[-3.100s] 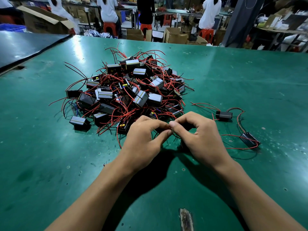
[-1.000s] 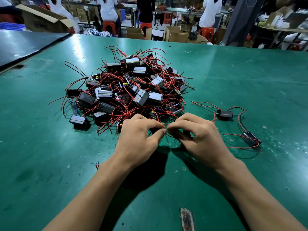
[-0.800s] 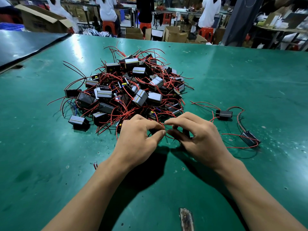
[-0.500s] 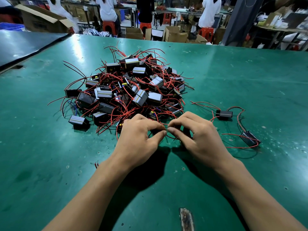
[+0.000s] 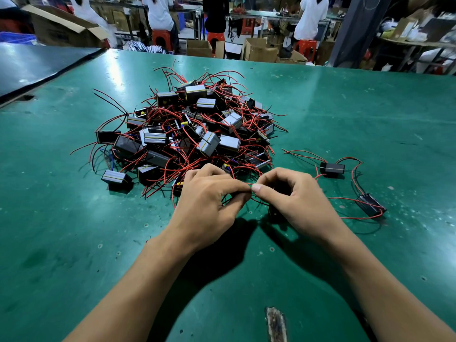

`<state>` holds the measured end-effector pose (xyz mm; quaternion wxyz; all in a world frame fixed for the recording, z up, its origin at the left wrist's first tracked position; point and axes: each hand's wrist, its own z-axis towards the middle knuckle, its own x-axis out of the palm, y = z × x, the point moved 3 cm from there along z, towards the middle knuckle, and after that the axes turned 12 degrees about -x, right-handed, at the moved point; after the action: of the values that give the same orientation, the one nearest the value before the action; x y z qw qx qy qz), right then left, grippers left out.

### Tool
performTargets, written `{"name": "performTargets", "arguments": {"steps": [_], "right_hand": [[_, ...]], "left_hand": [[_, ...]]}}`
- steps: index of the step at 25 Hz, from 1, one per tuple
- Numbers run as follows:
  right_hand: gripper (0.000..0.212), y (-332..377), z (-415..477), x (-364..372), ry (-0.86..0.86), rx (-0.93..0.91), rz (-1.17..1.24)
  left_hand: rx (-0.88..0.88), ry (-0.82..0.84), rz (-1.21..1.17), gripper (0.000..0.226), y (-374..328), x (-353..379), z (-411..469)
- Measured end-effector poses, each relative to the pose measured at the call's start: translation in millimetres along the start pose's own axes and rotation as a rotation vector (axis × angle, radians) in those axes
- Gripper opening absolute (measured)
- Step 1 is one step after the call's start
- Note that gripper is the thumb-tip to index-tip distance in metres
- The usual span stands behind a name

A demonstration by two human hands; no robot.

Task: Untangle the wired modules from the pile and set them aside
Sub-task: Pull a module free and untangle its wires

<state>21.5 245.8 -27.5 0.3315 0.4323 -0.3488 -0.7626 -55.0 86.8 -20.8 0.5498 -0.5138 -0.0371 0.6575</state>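
A pile of small black modules with red and black wires (image 5: 190, 129) lies on the green table (image 5: 345, 114). At its near edge my left hand (image 5: 209, 203) and my right hand (image 5: 296, 201) meet, each pinching thin wires between thumb and fingers. A black module (image 5: 273, 211) shows partly under my right hand. Two separated modules lie to the right: one (image 5: 332, 169) farther back, one (image 5: 370, 204) nearer, their red wires trailing between them.
A worn scar (image 5: 275, 324) marks the table near its front edge. A dark table (image 5: 37, 65) adjoins at the far left. Beyond the far edge stand cardboard boxes (image 5: 261, 51), red stools and several people at benches.
My hands have stayed at the pile's near edge, shifting their pinch on the wires slightly. The pile and the two separated modules have not moved.
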Motion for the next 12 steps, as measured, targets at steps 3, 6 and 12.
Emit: {"name": "performTargets", "arguments": {"steps": [3,6,12], "right_hand": [[0.009,10.3,-2.0,-1.6,-0.086,-0.279,-0.181],[0.005,10.6,-3.2,-0.1,-0.077,-0.501,-0.365],[0.012,0.1,-3.9,-1.3,-0.038,-0.545,-0.402]], "left_hand": [[-0.087,0.026,-0.083,0.015,2.5,-0.2,0.9],[-0.127,0.046,-0.132,0.013,4.8,0.1,2.0],[-0.235,0.067,-0.21,0.013,8.6,0.1,2.2]]}}
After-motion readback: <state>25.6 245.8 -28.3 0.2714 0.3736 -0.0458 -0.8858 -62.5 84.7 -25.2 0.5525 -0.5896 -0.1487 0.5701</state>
